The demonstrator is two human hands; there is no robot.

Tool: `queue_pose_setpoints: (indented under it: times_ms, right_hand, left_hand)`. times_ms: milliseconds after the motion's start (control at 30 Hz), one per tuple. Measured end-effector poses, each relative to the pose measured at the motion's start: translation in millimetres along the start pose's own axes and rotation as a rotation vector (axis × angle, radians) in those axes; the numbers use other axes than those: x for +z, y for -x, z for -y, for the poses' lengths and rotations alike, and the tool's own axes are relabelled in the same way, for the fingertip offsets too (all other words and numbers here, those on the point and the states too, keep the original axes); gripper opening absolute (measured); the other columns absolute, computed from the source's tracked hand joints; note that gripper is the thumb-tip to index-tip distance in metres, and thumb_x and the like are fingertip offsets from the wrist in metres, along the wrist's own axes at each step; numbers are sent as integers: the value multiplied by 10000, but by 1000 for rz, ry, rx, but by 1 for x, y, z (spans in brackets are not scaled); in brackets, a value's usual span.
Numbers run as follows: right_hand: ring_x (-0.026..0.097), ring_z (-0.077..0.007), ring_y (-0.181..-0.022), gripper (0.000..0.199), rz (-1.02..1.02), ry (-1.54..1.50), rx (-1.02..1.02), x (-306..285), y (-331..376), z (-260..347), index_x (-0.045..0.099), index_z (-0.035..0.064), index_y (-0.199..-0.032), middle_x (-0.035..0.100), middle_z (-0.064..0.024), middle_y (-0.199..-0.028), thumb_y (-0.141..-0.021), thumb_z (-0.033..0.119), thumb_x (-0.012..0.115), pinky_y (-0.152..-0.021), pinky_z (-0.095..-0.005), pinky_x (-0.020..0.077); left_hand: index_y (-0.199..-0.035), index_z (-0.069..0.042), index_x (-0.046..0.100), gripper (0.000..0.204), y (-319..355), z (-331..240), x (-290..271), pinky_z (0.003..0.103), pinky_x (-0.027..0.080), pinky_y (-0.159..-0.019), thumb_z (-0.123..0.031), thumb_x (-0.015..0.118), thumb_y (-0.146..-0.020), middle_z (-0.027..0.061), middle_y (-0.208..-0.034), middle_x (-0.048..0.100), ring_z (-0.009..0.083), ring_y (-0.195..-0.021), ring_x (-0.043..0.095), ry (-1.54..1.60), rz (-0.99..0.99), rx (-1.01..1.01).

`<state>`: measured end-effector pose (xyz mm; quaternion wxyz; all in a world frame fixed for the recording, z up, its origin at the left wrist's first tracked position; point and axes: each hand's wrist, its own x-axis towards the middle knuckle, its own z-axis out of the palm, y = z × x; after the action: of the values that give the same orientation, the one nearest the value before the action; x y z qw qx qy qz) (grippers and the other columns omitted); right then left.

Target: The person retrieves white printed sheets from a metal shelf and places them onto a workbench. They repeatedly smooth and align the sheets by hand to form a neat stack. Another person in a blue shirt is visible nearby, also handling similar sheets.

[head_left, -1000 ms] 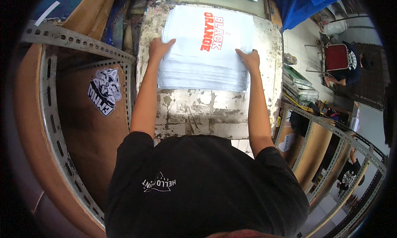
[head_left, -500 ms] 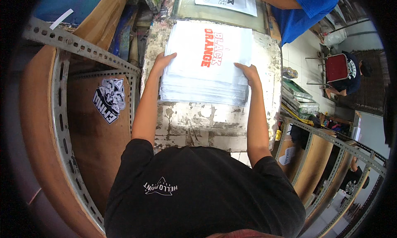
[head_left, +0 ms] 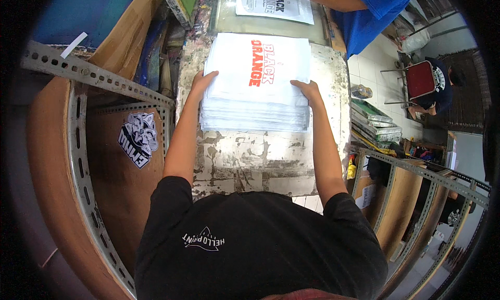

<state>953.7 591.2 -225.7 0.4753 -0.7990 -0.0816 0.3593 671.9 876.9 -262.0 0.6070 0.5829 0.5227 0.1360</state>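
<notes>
On the paint-stained table (head_left: 260,164) in front of us lies a thick stack of white sheets (head_left: 255,86), its top sheet printed with red and black lettering, and we hold it from both sides. Our left hand (head_left: 200,83) lies flat on the stack's left edge, fingers spread open and pointing away from us, while our right hand (head_left: 307,91) presses the right edge, fingers bent over the top sheet; the 2 hands stand well apart with the stack between them, and neither is closed into a fist. We cannot tell whether the thumbs reach under the sheets, since the stack hides them. Our black shirt (head_left: 260,248) covers the near edge of the table and our lower arms. Beyond the stack, another printed sheet (head_left: 273,5) lies on a flat surface, cut off by the top rim, and a person in a blue shirt (head_left: 375,8) reaches a hand onto it; the rest of that person is out of view. At left, a slotted metal frame (head_left: 78,138) runs around a brown board bearing a sticker (head_left: 138,138). At right, a red chair (head_left: 419,78) and another seated person are small and hard to make out.
</notes>
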Motion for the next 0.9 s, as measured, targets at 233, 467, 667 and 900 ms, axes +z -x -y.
queue_pose_setpoints:
  times_ms: [233,467,667,900]
  right_hand:
    - [568,-399,-1202,747,-668,333,-327,-47,53,-61,555,-46,-1313,617,-276,-1254,-817,461,788,-1042,-481,430]
    - [376,-384,-1440,430,-533,713,-573,-111,186,-177,568,11,-1366,458,-215,-1516,-975,185,606,-1203,-495,237]
    - [473,-332,-1381,349,-694,744,-610,-113,201,-193,619,0,-1279,559,-177,-1436,-968,153,583,-1174,-466,312]
    - [467,-323,-1384,342,-704,708,-623,-122,200,-203,633,25,-1279,550,-163,-1448,-976,176,583,-1179,-454,311]
  left_hand:
    - [-1380,-45,525,658,99,0,-33,446,467,-972,-542,594,-954,188,-1255,605,371,-1139,603,-519,-469,245]
    - [-1300,-8,574,365,258,133,-48,458,445,-1003,-253,426,-1074,227,-1235,576,369,-1200,550,-739,-437,549]
    - [-884,14,606,404,353,57,-4,268,487,-651,-191,339,-1107,71,-805,636,120,-684,605,161,34,414]
    - [-528,-169,503,734,438,-169,57,286,402,-537,-721,328,-979,-46,-526,441,134,-478,463,678,1040,1395]
